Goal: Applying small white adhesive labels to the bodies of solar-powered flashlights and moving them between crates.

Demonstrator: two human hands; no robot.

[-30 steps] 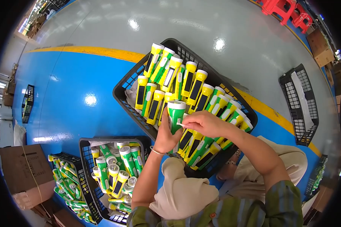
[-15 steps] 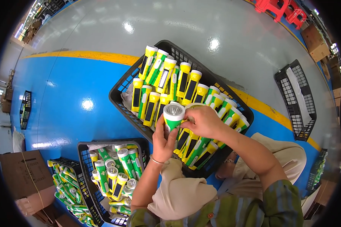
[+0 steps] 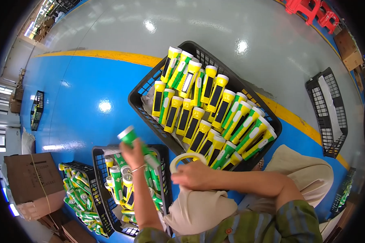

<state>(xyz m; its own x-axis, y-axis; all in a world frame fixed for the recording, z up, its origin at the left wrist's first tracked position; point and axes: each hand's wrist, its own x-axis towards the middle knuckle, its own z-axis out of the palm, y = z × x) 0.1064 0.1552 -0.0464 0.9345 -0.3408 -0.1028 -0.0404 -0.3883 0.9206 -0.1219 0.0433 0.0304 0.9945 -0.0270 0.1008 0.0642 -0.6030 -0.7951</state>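
My left hand (image 3: 133,154) grips a green and white flashlight (image 3: 128,136), slightly smeared by motion, above the lower-left basket. In my closed right hand (image 3: 194,175) is a roll of pale tape (image 3: 175,163), its ring standing up over my knee. Beyond my right hand, a large black plastic basket (image 3: 149,126) holds rows of yellow and green flashlights (image 3: 195,126), some with dark panels along their sides. Under my left forearm, a second black basket (image 3: 98,178) contains more flashlights (image 3: 116,180), lying in mixed directions.
A third basket of flashlights (image 3: 78,194) stands at the far left beside a brown carton (image 3: 32,178). On the right is a black basket with a white liner (image 3: 325,109). Red stools (image 3: 304,10) stand at the far right. A yellow line (image 3: 97,54) crosses the floor.
My left hand has carried the flashlight left, away from the big basket to above the lower-left one. My right hand has let go of the flashlight and drawn back toward my knee with the tape.
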